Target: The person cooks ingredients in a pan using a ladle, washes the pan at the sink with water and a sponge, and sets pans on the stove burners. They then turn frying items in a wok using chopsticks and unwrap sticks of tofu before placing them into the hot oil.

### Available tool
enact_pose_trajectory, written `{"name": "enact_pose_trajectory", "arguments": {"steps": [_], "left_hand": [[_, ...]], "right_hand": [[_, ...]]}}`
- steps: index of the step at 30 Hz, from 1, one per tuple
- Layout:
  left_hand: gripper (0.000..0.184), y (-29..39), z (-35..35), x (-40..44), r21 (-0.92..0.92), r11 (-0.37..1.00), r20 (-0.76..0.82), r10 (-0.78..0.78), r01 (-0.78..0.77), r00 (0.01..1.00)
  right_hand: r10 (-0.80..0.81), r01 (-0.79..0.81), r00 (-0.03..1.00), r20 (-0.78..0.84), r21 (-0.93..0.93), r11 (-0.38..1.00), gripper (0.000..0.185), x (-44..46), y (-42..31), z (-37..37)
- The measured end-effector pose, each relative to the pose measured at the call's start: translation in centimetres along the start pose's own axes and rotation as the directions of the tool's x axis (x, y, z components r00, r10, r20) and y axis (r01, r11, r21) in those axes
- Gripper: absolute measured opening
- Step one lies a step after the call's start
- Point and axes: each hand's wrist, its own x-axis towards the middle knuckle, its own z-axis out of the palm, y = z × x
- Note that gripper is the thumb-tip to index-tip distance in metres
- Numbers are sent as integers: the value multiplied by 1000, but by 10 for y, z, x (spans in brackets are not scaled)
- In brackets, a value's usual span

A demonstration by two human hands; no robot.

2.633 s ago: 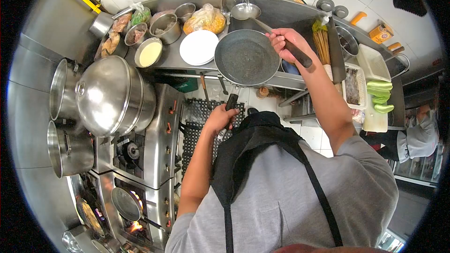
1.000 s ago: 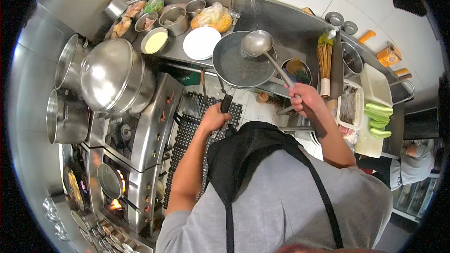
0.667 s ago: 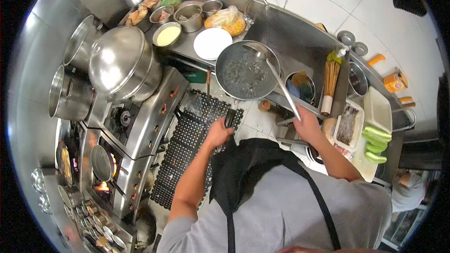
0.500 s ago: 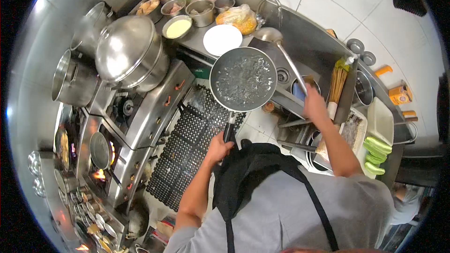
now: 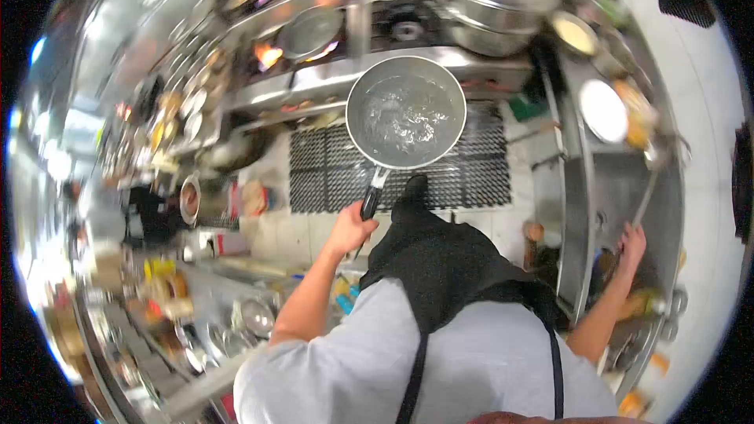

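My left hand [image 5: 351, 229] is closed around the black handle of a frying pan [image 5: 406, 67]. The pan is held level in the air over the floor mat, and clear liquid [image 5: 408, 122] ripples inside it. Off to the right, my right hand [image 5: 631, 243] grips the long handle of a ladle [image 5: 647, 198] above the steel sink. The ladle's bowl end lies near the sink's far end, blurred by motion.
Ahead is a stove [image 5: 267, 98] with a second pan [image 5: 312, 33] over flames and a large lidded steamer pot [image 5: 503, 0]. A white plate [image 5: 603, 111] and a bowl of pale yellow liquid [image 5: 575, 34] stand on the right counter. A black perforated mat [image 5: 330, 180] covers the floor.
My body and view have turned left toward the stove. The pan has swung away from the sink with my left hand, its liquid sloshing. The ladle stays in my right hand, trailing at the right.
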Motion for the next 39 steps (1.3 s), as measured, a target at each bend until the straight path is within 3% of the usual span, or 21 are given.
{"name": "enact_pose_trajectory", "arguments": {"steps": [3,4,5,7,9,10,11,12,13,16,19,21,22,25,28,29,30,34,37,39], "left_hand": [[19,-18,-41,7,-108,992,-169,-79,61,982],[19,-24,-57,12,-145,987,-227,-103,71,968],[19,-30,-73,18,-181,980,-278,-127,79,952],[14,-52,-111,36,-192,976,-361,-166,101,918],[12,-64,-153,49,-287,957,-420,-165,42,892],[10,-62,-175,53,-320,947,-448,-155,4,881],[8,-75,-201,64,-321,946,-444,-184,36,877],[8,-77,-224,70,-302,952,-467,-198,55,862],[8,-79,-250,78,-283,956,-489,-211,75,847],[10,-122,-328,118,-255,964,-472,-190,73,861],[12,-148,-391,166,-227,969,-474,-194,93,859],[14,-167,-421,197,-208,975,-470,-167,74,867],[15,-197,-435,223,-147,987,-489,-131,67,863],[15,-222,-461,280,-225,974,-473,-116,8,873],[14,-247,-476,342,-279,958,-479,-79,-66,874],[14,-256,-480,362,-284,951,-504,-40,-122,863],[13,-267,-484,383,-356,931,-455,-97,-80,885],[14,-258,-510,425,-274,956,-472,-43,-100,881],[14,-260,-525,452,-292,951,-443,-44,-98,896],[14,-252,-535,459,-286,956,-411,-57,-69,910]], "right_hand": [[-145,116,989,-24,-472,874,29,-27,-4,27],[-402,313,916,-3,-623,717,33,-25,23,22],[-626,450,778,56,-745,493,38,-18,50,19],[-771,490,634,49,-797,352,41,-76,56,60],[-563,430,826,24,-672,602,45,-127,72,101],[-335,297,940,60,-623,723,44,-162,55,136],[-88,135,990,109,-579,804,43,-187,39,169],[-336,402,915,224,-583,706,40,-177,84,177],[-557,626,766,321,-572,531,36,-168,128,187],[-359,521,842,402,-438,732,38,-153,214,234],[-80,475,854,515,-708,522,38,-208,150,336],[19,450,861,508,-779,437,38,-244,115,382],[-46,484,846,531,-729,484,33,-211,168,377],[-91,521,832,546,-715,467,29,-272,103,438],[24,404,884,468,-787,467,31,-238,155,426],[33,410,882,470,-800,439,29,-249,141,435],[40,409,884,466,-812,415,27,-258,127,449],[47,388,900,433,-846,365,21,-323,28,529],[37,285,949,314,-901,325,23,-317,31,551],[-47,396,914,404,-857,331,24,-299,52,548]]}}
